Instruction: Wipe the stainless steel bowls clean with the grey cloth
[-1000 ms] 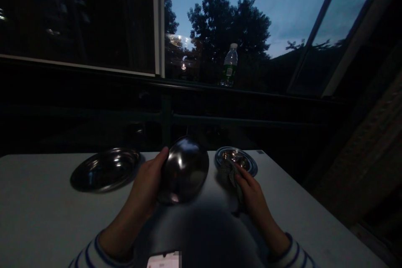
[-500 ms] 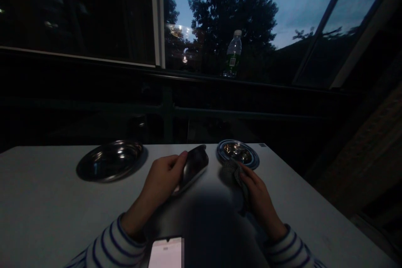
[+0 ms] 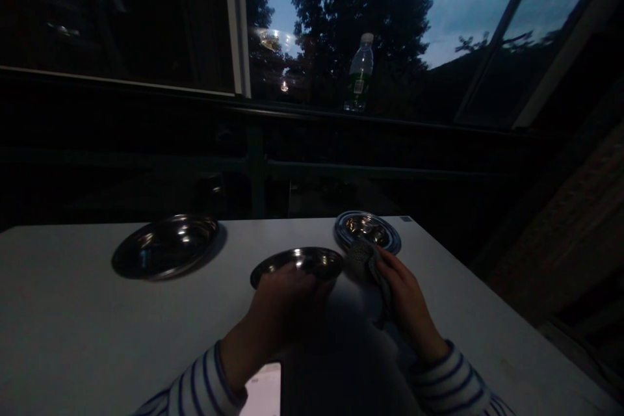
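Note:
A shiny metal bowl is near the middle of the white table, its inside facing up. My left hand grips it by the near rim, and the hand and its shadow hide much of the bowl's front. To the right, my right hand is closed around a crumpled dark grey cloth. The cloth is beside the bowl's right edge, in front of a small round metal dish with a ringed rim. My fingers are partly dark and hard to make out.
A larger metal bowl lies on the left of the white table. A lit phone is at the near edge, partly behind my left sleeve. Past the table, a plastic bottle with a green label stands by the window.
My left hand has turned the bowl from a steep tilt to lying more level, its inside now showing. My right hand and the cloth have hardly moved. The view has shifted slightly.

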### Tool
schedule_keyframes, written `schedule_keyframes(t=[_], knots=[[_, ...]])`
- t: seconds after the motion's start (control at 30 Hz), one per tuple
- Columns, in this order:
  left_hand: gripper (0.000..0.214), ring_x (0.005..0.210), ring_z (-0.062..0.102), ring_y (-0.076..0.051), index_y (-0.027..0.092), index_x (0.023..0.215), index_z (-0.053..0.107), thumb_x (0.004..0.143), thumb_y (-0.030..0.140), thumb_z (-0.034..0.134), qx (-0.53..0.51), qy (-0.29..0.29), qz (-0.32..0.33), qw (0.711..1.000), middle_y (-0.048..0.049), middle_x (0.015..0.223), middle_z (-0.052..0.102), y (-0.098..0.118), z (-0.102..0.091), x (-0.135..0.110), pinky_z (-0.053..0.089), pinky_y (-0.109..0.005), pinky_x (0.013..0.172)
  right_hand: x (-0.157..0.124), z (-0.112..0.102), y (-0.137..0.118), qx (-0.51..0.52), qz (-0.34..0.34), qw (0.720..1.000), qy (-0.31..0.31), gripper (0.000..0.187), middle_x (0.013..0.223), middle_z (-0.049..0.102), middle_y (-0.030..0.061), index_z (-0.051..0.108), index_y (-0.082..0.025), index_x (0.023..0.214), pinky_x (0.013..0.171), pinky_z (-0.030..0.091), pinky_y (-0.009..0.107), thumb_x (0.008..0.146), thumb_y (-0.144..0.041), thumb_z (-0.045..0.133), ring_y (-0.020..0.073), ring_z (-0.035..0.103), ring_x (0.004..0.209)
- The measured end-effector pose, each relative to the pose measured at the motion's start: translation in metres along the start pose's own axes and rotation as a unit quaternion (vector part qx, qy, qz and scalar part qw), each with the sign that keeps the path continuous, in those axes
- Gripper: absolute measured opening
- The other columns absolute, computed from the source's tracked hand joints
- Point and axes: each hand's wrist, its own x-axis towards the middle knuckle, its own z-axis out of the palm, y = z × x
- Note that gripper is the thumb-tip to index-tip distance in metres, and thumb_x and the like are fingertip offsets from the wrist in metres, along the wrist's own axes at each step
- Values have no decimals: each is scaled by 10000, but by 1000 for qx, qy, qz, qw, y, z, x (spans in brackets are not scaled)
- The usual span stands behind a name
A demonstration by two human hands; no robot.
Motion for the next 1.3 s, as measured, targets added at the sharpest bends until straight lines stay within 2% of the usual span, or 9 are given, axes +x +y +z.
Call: schedule_keyframes(t=[0.13, 0.4, 0.53, 0.7, 0.77, 0.87, 1.07, 1.2, 1.3], knots=[[212, 632, 584, -252, 198, 590, 673, 732, 317, 571, 221, -93, 100, 966, -140, 651, 648, -4, 11, -7, 411, -373, 600, 0, -1, 0, 20, 9, 1000, -10, 407, 1176, 597, 61, 616, -196, 1090, 992, 322, 408, 751, -415, 563, 255, 487, 1140], [130, 692, 601, -284, 192, 524, 630, 615, 271, 677, 242, -119, 98, 958, -123, 607, 631, -22, 18, -10, 444, -422, 679, 1, -3, 5, 54, 32, 998, -16, 402, 1162, 605, 67, 617, -189, 1088, 1001, 311, 413, 754, -405, 562, 256, 492, 1136], [218, 685, 609, -256, 188, 704, 688, 747, 359, 560, 245, -98, 115, 958, -132, 709, 670, -13, 10, -7, 431, -366, 632, 2, -3, 5, 26, -1, 999, -24, 398, 1169, 601, 69, 611, -190, 1097, 992, 330, 419, 768, -404, 548, 256, 492, 1140], [405, 695, 607, -190, 167, 869, 660, 818, 478, 406, 102, -159, -4, 982, -75, 783, 681, 2, 2, 4, 424, -309, 634, -7, 11, -11, -33, -82, 995, -51, 388, 1211, 574, 64, 575, -215, 1145, 982, 365, 423, 793, -370, 535, 241, 497, 1145], [439, 765, 611, -192, 140, 960, 631, 803, 493, 424, -19, -142, -78, 987, -85, 862, 675, 7, -2, 9, 447, -301, 657, -12, 22, -23, -58, -130, 987, -77, 380, 1233, 557, 58, 548, -229, 1179, 983, 376, 412, 813, -327, 520, 227, 493, 1153], [448, 903, 601, -207, 125, 1063, 584, 800, 466, 458, -187, -115, -138, 966, -104, 989, 657, 18, -13, 13, 468, -309, 727, -17, 38, -40, -98, -226, 961, -129, 411, 1283, 513, 53, 493, -246, 1240, 1004, 365, 400, 829, -251, 503, 211, 458, 1190], [345, 871, 620, -196, 119, 1055, 610, 767, 303, 561, -323, -26, -120, 938, -96, 975, 686, 33, -37, 14, 461, -308, 784, -15, 69, -67, -150, -363, 900, -190, 498, 1320, 465, 75, 447, -223, 1276, 1041, 318, 415, 788, -164, 529, 206, 397, 1236], [333, 855, 633, -191, 119, 1052, 614, 741, 236, 586, -361, 72, -107, 924, -94, 960, 696, 37, -53, 17, 458, -304, 799, -12, 92, -84, -167, -354, 909, -141, 491, 1294, 480, 97, 475, -208, 1234, 1018, 333, 443, 760, -243, 597, 232, 412, 1214], [361, 904, 622, -194, 139, 1056, 614, 718, 262, 630, -372, 102, -84, 919, -90, 1006, 684, 40, -68, 16, 462, -294, 801, -13, 112, -98, -163, -335, 923, -101, 471, 1265, 503, 94, 511, -211, 1196, 1001, 349, 440, 744, -280, 623, 240, 434, 1184]])
